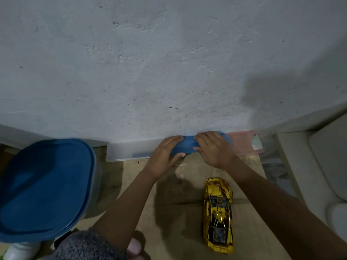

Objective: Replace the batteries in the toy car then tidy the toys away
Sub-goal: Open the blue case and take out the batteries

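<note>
Just below the middle of the frame, both hands meet on a blue object (185,146) that sits at the foot of a rough grey wall (169,62). The left hand (165,156) grips the object's left end, fingers curled over its top edge and the thumb pressed against its near side. The right hand (214,149) holds the right end, fingers bent close together over the top and the thumb tucked on the near face. What the blue object is cannot be told; it is blurred. It lies in or against a clear plastic box (129,151) that runs along the wall, and a pinkish blurred shape (244,141) shows through the box to the right of the hands.

Lower right of centre, the gold toy car (218,214) rests on the tan floor (178,231), lengthwise up and down the frame, near the right forearm and not touched by either hand.

At the lower left stands a container with a large blue lid (45,188). A grey knitted sleeve (88,244) shows at the bottom edge, and a pale rounded fixture (328,166) fills the right edge
</note>
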